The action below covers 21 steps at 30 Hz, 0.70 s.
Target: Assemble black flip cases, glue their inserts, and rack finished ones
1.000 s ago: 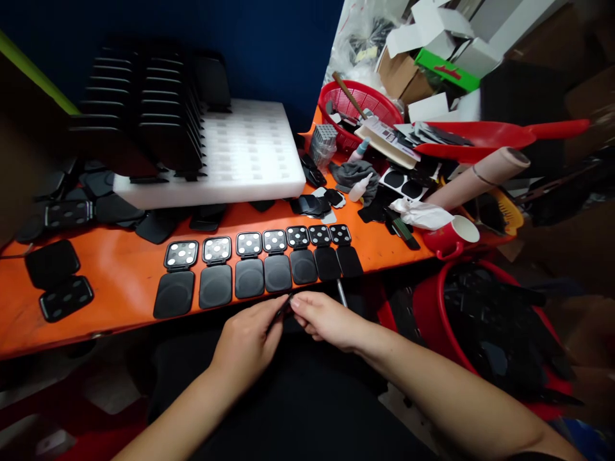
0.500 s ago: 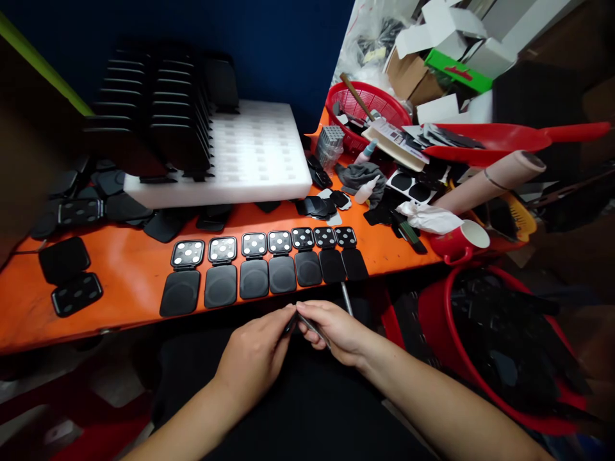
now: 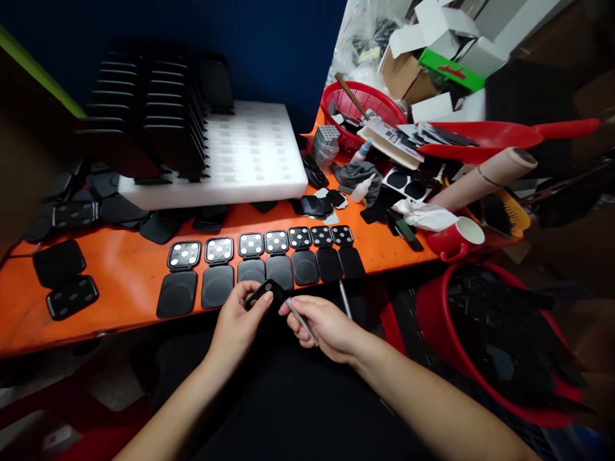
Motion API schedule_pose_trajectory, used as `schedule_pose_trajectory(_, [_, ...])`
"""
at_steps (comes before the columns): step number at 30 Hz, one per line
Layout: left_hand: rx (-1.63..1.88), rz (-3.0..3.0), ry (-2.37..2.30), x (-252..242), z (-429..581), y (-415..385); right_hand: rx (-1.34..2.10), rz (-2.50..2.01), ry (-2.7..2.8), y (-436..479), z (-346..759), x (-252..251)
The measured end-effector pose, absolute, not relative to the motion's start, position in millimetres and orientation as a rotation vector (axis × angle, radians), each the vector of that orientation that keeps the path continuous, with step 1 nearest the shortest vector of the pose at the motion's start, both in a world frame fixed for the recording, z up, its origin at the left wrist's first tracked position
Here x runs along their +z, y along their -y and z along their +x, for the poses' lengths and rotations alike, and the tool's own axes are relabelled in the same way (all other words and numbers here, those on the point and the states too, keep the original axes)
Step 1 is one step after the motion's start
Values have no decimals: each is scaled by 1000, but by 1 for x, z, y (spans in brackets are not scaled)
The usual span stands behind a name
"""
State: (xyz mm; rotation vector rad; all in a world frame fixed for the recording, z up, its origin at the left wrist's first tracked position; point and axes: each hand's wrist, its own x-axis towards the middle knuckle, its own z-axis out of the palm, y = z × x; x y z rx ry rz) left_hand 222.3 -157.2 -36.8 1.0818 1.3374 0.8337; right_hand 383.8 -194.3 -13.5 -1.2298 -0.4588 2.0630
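Observation:
My left hand [image 3: 239, 320] grips a black hinged pad [image 3: 263, 296] with pale round spots by its edge, thumb on its face. Part of the pad is hidden by the fingers. In my right hand [image 3: 324, 325] a thin grey rod [image 3: 302, 321] is pinched, its tip close beside the pad; whether they touch I cannot tell. Beyond both hands, a row of several opened black pads lies on the orange table [image 3: 127, 269]. Their upper halves, such as this spotted panel [image 3: 220, 249], carry round discs, and the lower halves, like this plain panel [image 3: 175, 294], are smooth black.
A white foam block [image 3: 259, 144] holds upright black pads [image 3: 168, 121]. To the right are a red basket [image 3: 389, 105], bundled silver rods [image 3: 327, 141], a red mug [image 3: 446, 240] and a red scoop [image 3: 509, 134]. A red bucket [image 3: 432, 320] of black parts stands below.
My left hand has moved left and up and turned, so the spotted face of the pad now shows. The rod in my right hand has come slightly away from it. The view has shifted a little.

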Motion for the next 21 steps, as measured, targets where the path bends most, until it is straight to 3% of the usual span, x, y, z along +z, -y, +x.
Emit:
schedule_pose_trajectory(9, [761,1623,-1200,-32,222,179,2118,-1343,450,191,384,-9])
schedule_pose_trajectory(17, [885,1923,-971,-37,219,185,2323,-1152,-52,191,393,-8])
schedule_pose_trajectory(21, [931,1928,-904,-40,218,185,2250,-1159,-145,194,385,-11])
